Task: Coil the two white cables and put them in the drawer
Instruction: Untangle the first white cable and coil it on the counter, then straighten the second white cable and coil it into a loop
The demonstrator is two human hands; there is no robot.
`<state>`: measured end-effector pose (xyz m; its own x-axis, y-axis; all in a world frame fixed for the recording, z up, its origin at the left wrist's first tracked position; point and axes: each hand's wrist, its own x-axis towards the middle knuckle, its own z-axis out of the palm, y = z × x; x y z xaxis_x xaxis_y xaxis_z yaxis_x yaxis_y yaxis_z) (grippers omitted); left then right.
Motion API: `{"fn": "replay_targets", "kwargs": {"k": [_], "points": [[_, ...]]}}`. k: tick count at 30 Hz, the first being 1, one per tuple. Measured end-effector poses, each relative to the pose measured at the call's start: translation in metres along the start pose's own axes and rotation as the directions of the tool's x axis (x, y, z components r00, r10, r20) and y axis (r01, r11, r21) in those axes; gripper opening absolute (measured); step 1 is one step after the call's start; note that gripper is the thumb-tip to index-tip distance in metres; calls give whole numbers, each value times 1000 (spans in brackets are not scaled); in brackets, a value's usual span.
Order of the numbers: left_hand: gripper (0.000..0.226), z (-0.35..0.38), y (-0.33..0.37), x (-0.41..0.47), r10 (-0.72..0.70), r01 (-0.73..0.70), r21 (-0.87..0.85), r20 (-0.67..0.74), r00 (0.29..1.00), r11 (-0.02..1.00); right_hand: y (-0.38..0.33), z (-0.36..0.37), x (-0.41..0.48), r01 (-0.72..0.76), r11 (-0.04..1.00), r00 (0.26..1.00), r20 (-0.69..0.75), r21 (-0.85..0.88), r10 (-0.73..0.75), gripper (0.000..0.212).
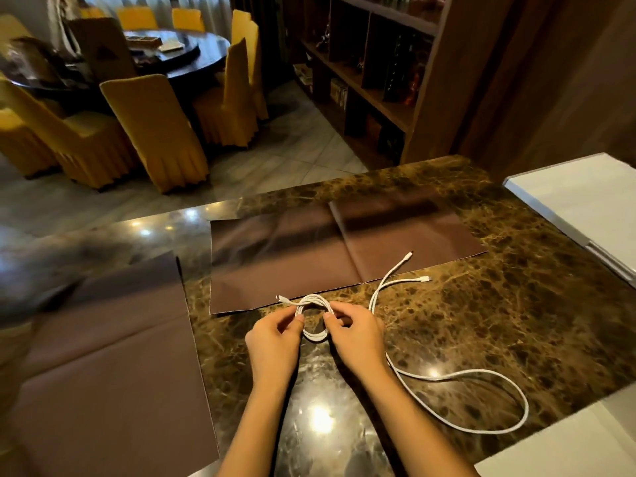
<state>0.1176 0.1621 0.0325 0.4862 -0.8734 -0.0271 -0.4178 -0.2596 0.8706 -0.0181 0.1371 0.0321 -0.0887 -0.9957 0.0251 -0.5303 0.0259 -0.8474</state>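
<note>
We pinch the coiled cable (315,318) centre frame, left hand (275,342) and right hand (358,335) fingers clamped either side so loops hold | second cable (457,376) loose on counter (481,321), lower right | drawer unseen

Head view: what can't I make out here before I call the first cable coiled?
- Drawer: not in the head view at all.
- Coiled cable: its lower sides are covered by the left hand and right hand; only one plug shows.
- Loose cable: one stretch runs behind the right hand.
- Far left of the marble table: blurred.
</note>
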Motion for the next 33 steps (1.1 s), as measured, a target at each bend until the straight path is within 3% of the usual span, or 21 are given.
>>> {"fn": "replay_targets", "kwargs": {"k": [11,23,28,33], "points": [[23,10,-12,-4,167,-159,172,-33,985,972,9,10,1,-17,999,1000,-26,-44,16,19],[24,0,-7,-13,154,-151,71,-34,988,986,7,-6,-6,-33,998,998,59,50,30,20],[25,-5,5,-19,244,-242,70,-37,969,968,6,-25,-7,21,998,999,34,64,-23,24],[25,2,33,-23,311,-311,20,22,950,950,12,-48,-11,106,989,992,-63,-102,-113,31]]}}
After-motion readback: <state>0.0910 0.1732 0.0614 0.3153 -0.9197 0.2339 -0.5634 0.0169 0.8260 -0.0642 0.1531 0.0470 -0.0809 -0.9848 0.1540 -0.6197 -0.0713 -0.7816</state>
